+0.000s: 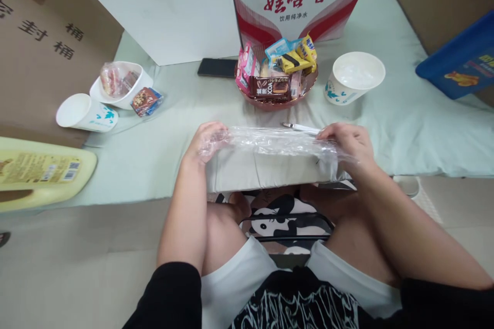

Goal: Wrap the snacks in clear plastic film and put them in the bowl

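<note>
A sheet of clear plastic film (270,141) stretches sideways between my two hands, above the front edge of the cloth-covered surface. Its left end is gripped by my left hand (210,141), with film wrapped over the fingers. At the other end, my right hand (349,143) pinches the film, and some of it hangs down below the fingers. Just behind the film lies a white pen-like tool (303,127), partly hidden by it. Beyond that sits a pinkish bowl (270,105) filled with wrapped snacks (276,69).
To the right stands a paper cup (355,78) with clear plastic inside. At left, another paper cup (87,113) lies tilted beside a white bowl (125,97) of packaged snacks. A dark phone (216,67) lies before white boxes (165,4). A yellow bottle (46,174) is nearer me.
</note>
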Motion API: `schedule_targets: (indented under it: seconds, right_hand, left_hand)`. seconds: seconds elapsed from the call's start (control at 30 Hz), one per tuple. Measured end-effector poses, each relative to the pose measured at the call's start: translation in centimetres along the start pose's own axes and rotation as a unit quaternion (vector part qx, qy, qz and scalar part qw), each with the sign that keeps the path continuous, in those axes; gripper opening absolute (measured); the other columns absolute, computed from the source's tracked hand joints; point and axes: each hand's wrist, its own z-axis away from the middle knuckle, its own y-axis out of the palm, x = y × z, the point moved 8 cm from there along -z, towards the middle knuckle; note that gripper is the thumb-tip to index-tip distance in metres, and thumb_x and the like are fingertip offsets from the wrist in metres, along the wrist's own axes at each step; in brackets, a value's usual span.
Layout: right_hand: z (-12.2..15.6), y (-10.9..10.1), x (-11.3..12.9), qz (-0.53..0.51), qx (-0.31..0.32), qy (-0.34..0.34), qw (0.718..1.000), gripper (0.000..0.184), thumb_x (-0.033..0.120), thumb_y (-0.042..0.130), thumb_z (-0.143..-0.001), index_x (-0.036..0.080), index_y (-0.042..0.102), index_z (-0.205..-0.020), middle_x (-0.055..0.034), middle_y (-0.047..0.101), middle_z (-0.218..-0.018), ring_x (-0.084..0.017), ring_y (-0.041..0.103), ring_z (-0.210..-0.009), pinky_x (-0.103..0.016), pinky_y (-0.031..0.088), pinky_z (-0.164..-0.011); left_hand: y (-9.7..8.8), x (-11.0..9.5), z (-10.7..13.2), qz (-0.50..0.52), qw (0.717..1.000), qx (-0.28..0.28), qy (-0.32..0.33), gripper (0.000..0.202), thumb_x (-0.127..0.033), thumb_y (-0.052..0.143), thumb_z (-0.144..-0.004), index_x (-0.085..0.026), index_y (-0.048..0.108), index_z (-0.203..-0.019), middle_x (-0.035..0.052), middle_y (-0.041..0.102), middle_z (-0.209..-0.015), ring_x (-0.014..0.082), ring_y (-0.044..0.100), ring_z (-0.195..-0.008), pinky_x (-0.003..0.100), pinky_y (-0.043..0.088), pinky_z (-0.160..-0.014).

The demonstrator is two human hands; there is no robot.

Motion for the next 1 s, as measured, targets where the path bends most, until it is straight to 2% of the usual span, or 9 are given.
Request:
schedule_targets:
  seconds: [0.1,0.23,0.4,0.43,0.57,0.63,0.77,0.9,1.0]
  right_hand:
    - [0.4,0.2,-0.6,-0.036,-0.019,0.072,0.997,0.027,0.048,0.076,-0.079,0.023,0.064,-0.083,-0.0012,0.066,-0.074,-0.015,0.061,-0.057,-0.029,0.05,-0.055]
    - [1.1,0.8,0.2,-0.113,0.029,0.072,0.991,0.046,0.034,0.083,-0.072,0.026,0.054,-0.107,0.0021,0.063,-0.087,-0.011,0.064,-0.06,-0.027,0.054,-0.058]
    - [3.2,2.8,-0.5,-0.098,0.303,0.117,0.941,0.06,0.046,0.08,-0.08,0.023,0.055,-0.129,-0.0038,0.073,-0.088,-0.018,0.072,-0.073,-0.029,0.057,-0.062]
    - [3.3,2.6,-0.8,-0.085,0.318,0.125,0.936,0.057,0.051,0.078,-0.082,0.022,0.06,-0.127,-0.0069,0.075,-0.093,-0.02,0.074,-0.078,-0.03,0.059,-0.064]
    - [0.9,0.7,-1.4,-0.124,0.109,0.136,0.977,0.043,0.058,0.069,-0.087,0.022,0.067,-0.11,-0.0112,0.075,-0.108,-0.023,0.075,-0.094,-0.036,0.062,-0.078]
    - [0.6,2.6,-1.2,-0.193,0.095,0.151,0.965,0.043,0.055,0.072,-0.085,0.023,0.065,-0.111,-0.0115,0.073,-0.115,-0.024,0.074,-0.1,-0.039,0.063,-0.086]
    - [1.8,9.5,-0.2,-0.205,0.251,0.213,0.922,0.054,0.036,0.084,-0.071,0.023,0.061,-0.118,-0.0079,0.074,-0.104,-0.018,0.071,-0.081,-0.033,0.06,-0.069]
    - [3.6,12.8,1.4,-0.154,0.388,0.181,0.891,0.016,0.027,0.074,-0.075,0.02,0.062,-0.084,0.0009,0.065,-0.067,-0.011,0.055,-0.057,-0.026,0.042,-0.052]
    - [2.7,12.1,1.9,-0.169,0.322,0.151,0.919,0.014,0.028,0.068,-0.078,0.022,0.055,-0.077,0.0022,0.063,-0.063,-0.012,0.057,-0.057,-0.027,0.042,-0.054]
  left_hand:
    - [0.3,-0.5,0.4,-0.021,0.999,0.024,0.026,0.035,-0.028,0.092,-0.05,-0.015,0.063,-0.065,0.0014,0.069,-0.074,0.0098,0.062,-0.063,0.02,0.05,-0.058]
    - [0.7,-0.9,1.0,0.001,0.998,0.067,0.018,0.047,-0.022,0.094,-0.047,-0.016,0.062,-0.081,0.0017,0.071,-0.096,0.0134,0.07,-0.077,0.022,0.058,-0.065]
    - [1.4,-0.1,1.4,-0.092,0.99,0.101,-0.02,0.041,-0.017,0.083,-0.059,-0.018,0.061,-0.093,0.0027,0.067,-0.109,0.0115,0.071,-0.072,0.015,0.047,-0.046]
    - [1.7,0.1,1.4,-0.11,0.987,0.111,-0.025,0.038,-0.017,0.08,-0.061,-0.018,0.061,-0.094,0.0031,0.066,-0.109,0.0105,0.07,-0.069,0.015,0.044,-0.043]
    - [4.1,0.8,1.9,-0.157,0.969,0.188,-0.034,0.031,-0.014,0.068,-0.066,-0.017,0.062,-0.096,0.0064,0.067,-0.115,0.01,0.069,-0.065,0.016,0.04,-0.04]
    - [5.8,1.2,2.4,-0.173,0.954,0.242,-0.037,0.03,-0.013,0.064,-0.068,-0.017,0.062,-0.098,0.0083,0.069,-0.118,0.0104,0.07,-0.065,0.016,0.038,-0.04]
    - [8.2,1.8,3.5,-0.174,0.925,0.333,-0.051,0.032,-0.012,0.064,-0.07,-0.018,0.061,-0.101,0.011,0.072,-0.121,0.0105,0.071,-0.065,0.015,0.036,-0.041]
    - [7.5,0.8,3.0,-0.095,0.948,0.301,-0.028,0.058,-0.025,0.078,-0.074,-0.025,0.055,-0.128,0.0116,0.073,-0.124,0.0135,0.073,-0.064,0.017,0.041,-0.044]
    - [5.7,-0.3,1.8,0.026,0.978,0.205,0.009,0.082,-0.043,0.082,-0.075,-0.034,0.041,-0.145,0.011,0.07,-0.131,0.0187,0.076,-0.077,0.022,0.053,-0.056]
